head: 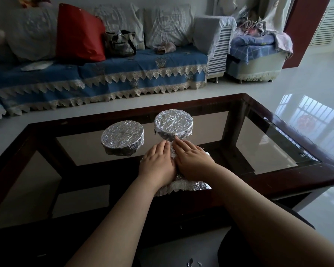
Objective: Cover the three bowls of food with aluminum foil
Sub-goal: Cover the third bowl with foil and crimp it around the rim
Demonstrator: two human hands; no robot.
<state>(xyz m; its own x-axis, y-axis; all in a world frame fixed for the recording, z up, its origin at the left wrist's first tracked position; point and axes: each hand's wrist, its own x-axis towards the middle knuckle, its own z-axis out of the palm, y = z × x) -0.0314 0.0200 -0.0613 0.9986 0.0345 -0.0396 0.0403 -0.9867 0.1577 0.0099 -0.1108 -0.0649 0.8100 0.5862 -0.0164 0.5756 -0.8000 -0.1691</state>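
Done: two foil-covered bowls, left bowl and back bowl, are sitting mid-table.
Left: third bowl's foil, near front edge, is being pressed.
Grip: left hand and right hand are lying flat, fingers straight, gripping nothing.

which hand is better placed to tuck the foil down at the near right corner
Right. The right hand lies flat on the foil on that side, nearest the loose corner; the left hand presses the other side.
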